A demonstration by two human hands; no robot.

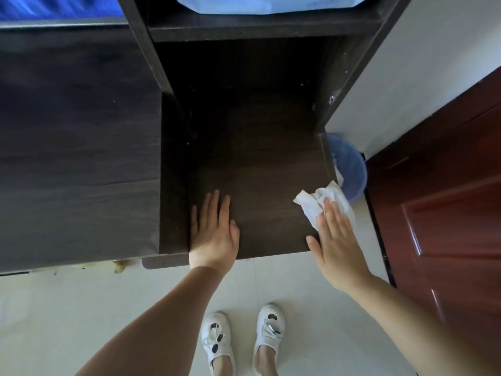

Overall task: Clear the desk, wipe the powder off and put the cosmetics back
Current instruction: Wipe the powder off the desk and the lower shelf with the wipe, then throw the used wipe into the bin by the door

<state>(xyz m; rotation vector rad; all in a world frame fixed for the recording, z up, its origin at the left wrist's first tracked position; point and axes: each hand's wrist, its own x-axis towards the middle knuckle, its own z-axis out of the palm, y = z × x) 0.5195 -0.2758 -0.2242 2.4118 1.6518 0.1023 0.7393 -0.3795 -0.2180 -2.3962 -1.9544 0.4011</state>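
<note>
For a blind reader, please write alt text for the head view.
The right hand presses a white wipe on the dark desk near its right edge, while the left hand lies flat. A blue bin stands beside.

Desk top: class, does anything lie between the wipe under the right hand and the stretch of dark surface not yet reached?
Nothing visible does. The white wipe sits pressed under the right hand at the desk's front right corner. The only thing on the surface is the left hand, flat near the front edge; no cosmetics show.
</note>
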